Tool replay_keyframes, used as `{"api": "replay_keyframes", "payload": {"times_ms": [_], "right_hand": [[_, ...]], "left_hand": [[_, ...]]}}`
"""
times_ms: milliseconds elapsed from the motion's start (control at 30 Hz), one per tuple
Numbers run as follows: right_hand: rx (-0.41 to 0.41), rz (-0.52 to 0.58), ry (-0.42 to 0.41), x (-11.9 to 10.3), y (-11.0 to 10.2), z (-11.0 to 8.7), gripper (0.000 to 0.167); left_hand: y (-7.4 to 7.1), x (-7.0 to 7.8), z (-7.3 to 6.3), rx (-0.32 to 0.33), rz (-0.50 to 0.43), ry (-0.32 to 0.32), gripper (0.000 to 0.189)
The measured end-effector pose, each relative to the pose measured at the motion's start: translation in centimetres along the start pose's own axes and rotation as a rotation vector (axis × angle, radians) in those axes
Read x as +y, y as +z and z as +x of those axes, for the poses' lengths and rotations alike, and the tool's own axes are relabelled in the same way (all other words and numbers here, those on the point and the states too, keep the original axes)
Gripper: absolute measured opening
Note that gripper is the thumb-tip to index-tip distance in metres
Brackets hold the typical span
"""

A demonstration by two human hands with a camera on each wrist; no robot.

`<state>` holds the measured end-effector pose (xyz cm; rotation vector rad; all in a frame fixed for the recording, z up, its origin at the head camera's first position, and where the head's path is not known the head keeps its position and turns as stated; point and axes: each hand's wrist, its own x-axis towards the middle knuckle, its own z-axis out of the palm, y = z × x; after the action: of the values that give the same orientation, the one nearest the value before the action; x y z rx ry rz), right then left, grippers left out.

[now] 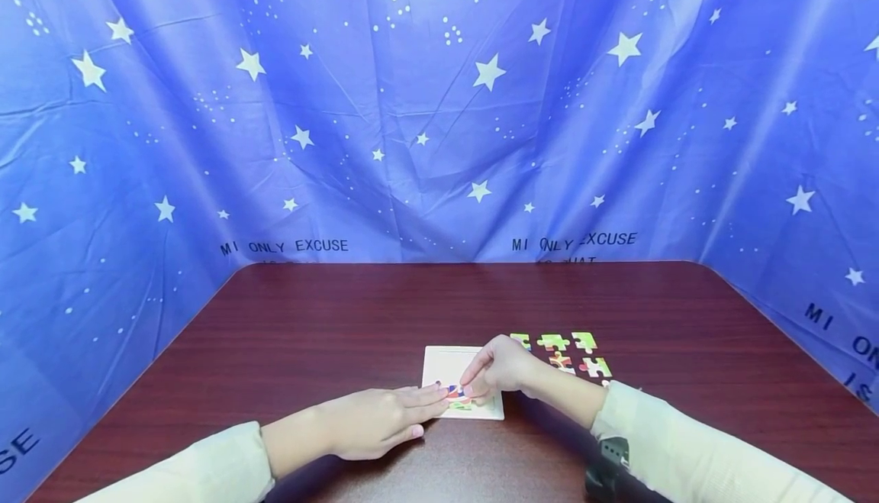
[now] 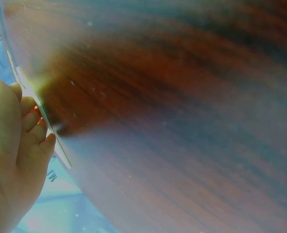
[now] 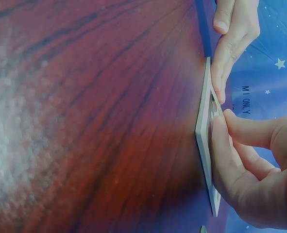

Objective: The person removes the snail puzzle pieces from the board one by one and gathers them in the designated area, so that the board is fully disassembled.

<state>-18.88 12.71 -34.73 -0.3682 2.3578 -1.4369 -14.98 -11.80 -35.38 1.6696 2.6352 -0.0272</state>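
Observation:
A white puzzle tray [image 1: 439, 365] lies on the table with colourful jigsaw pieces in its lower part. My left hand [image 1: 374, 419] reaches in from the left, its fingers extended and resting on the tray's left side by the pieces. From the right, my right hand [image 1: 500, 369] bends over the tray and pinches a small blue, red and white puzzle piece [image 1: 456, 391] between thumb and index finger. The right wrist view shows both fingertips low at the tray [image 3: 200, 124], the piece largely hidden by them. In the left wrist view, my left hand [image 2: 17, 141] touches the tray's edge.
Several loose puzzle pieces [image 1: 553, 342] in green, orange and white lie on the table right of the tray, partly behind the right hand and forearm. The dark red wooden table [image 1: 330, 312] ends at a blue star-patterned curtain [image 1: 412, 106]. A black watch [image 1: 607, 465] is on the right wrist.

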Motion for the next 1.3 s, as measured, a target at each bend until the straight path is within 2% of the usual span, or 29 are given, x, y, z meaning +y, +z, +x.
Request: {"api": "replay_keyframes", "payload": {"times_ms": [233, 467, 733, 967, 1300], "right_hand": [[0.010, -0.019, 0.011, -0.2, 0.0, 0.0, 0.013], [0.034, -0.083, 0.056, -0.6, -0.1, 0.3, 0.013], [-0.011, -0.098, 0.078, -0.8, -0.6, 0.7, 0.012], [-0.038, -0.078, 0.077, -0.1, -1.9, 0.2, 0.013], [-0.069, 0.012, 0.036, 1.8, -4.7, -1.8, 0.018]], "left_hand": [[-0.1, 0.1, -0.1, 0.002, -0.026, -0.006, 0.047], [0.2, -0.1, 0.0, 0.026, -0.006, 0.007, 0.048], [0.2, 0.1, 0.1, 0.024, 0.019, 0.015, 0.046], [0.3, 0.3, -0.1, 0.014, 0.013, -0.007, 0.046], [0.3, 0.2, 0.1, 0.022, 0.050, 0.021, 0.047]]}}
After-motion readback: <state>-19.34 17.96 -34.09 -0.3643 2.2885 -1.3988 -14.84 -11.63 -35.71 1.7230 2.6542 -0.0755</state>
